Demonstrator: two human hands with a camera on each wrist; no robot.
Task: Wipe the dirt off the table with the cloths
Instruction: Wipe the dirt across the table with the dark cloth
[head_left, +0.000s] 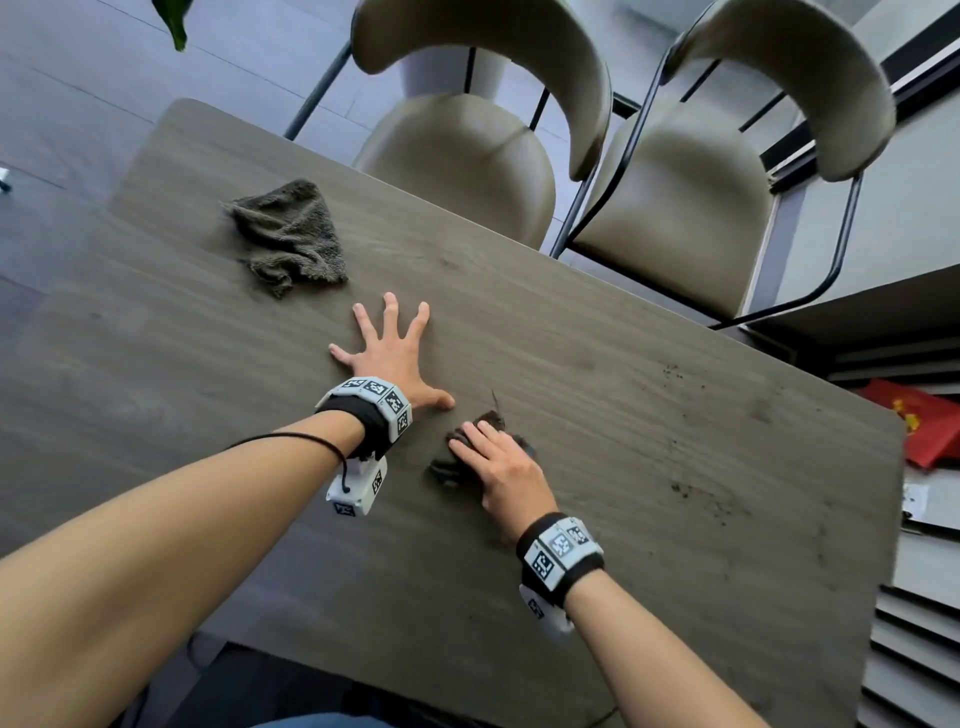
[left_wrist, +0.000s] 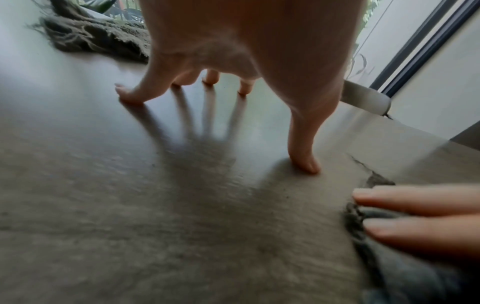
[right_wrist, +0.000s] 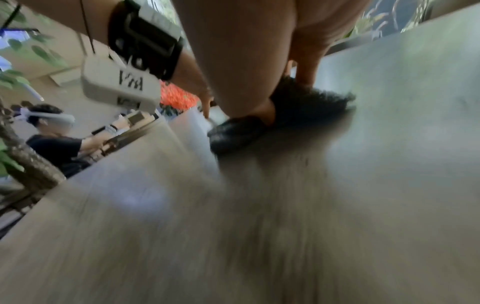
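My left hand (head_left: 393, 357) lies flat on the wooden table (head_left: 208, 364), fingers spread wide, holding nothing; its fingertips (left_wrist: 306, 164) touch the surface. Just to its right, my right hand (head_left: 496, 467) presses a small dark cloth (head_left: 445, 473) onto the table with fairly straight fingers (left_wrist: 415, 205). The dark cloth (right_wrist: 306, 102) is bunched under the palm and mostly covered by it. A second, grey-brown cloth (head_left: 291, 239) lies crumpled and untouched beyond my left hand. Dark specks of dirt (head_left: 685, 488) are scattered over the table's right part.
Two beige chairs (head_left: 467, 171) (head_left: 685, 208) stand at the table's far side. A red item (head_left: 924, 426) lies past the right edge. In the right wrist view another person (right_wrist: 52, 142) sits in the background beside a plant.
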